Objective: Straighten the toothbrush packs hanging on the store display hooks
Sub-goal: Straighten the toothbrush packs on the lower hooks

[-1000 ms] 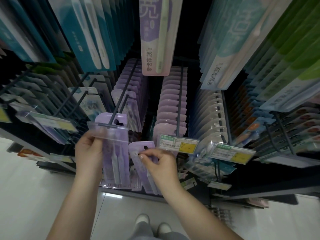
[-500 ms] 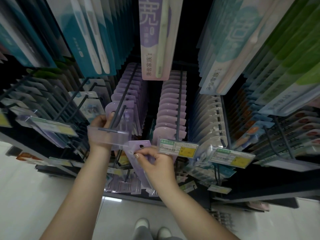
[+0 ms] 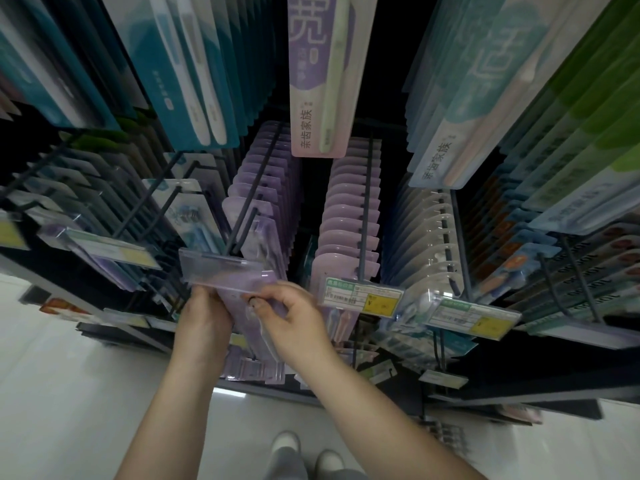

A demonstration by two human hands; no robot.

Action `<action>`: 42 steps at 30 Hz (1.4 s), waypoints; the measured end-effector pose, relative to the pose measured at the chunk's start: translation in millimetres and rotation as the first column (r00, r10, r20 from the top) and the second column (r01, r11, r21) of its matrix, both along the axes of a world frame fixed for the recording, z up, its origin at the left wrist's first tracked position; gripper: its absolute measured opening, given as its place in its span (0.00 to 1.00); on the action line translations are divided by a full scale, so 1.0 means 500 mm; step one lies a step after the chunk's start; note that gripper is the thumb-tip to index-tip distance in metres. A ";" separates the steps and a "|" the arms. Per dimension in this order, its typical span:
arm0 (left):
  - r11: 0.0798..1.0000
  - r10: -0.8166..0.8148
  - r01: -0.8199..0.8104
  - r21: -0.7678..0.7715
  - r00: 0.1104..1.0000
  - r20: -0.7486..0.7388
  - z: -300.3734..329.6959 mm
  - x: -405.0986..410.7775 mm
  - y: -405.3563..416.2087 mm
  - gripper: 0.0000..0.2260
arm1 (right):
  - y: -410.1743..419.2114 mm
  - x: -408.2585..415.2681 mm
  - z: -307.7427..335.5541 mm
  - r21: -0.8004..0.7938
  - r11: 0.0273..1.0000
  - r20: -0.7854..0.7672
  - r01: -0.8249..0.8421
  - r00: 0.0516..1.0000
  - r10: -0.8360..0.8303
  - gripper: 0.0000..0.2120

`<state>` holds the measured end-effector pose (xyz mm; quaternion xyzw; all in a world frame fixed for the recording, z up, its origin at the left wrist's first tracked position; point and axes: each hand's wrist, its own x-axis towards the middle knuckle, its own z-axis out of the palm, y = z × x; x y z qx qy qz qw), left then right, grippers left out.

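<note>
Lilac toothbrush pack [image 3: 254, 315] sits pinched in both hands' closed grip, left hand [image 3: 204, 318] and right hand [image 3: 294, 315].

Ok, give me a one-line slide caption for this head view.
Both hands, left and right, hold a purple toothbrush pack under the clear label holder at a hook's tip.

Both bare forearms reach up and forward, converging near the middle. The left hand [image 3: 204, 315] shows its back, fingers curled away out of sight. The right hand [image 3: 294, 317] sits just beside it, fingers bent inward toward the left, a fingertip [image 3: 254, 301] showing.
</note>
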<state>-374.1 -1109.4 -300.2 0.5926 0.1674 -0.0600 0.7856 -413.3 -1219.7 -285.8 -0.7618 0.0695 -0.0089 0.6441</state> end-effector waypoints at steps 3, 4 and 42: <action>0.987 -0.149 0.157 -0.033 0.972 0.182 -0.006 -0.009 0.022 0.23 | 0.002 0.007 0.009 -0.008 1.000 0.049 -0.026 0.998 0.026 0.08; 0.983 -0.180 0.183 0.006 0.958 0.222 -0.006 -0.011 0.025 0.20 | 0.002 0.010 0.012 -0.006 0.999 0.068 -0.039 0.997 0.039 0.08; 0.913 -0.403 0.395 0.099 0.846 0.348 0.065 0.066 0.047 0.06 | 0.008 0.025 0.016 -0.279 0.959 0.309 -0.037 0.943 0.126 0.20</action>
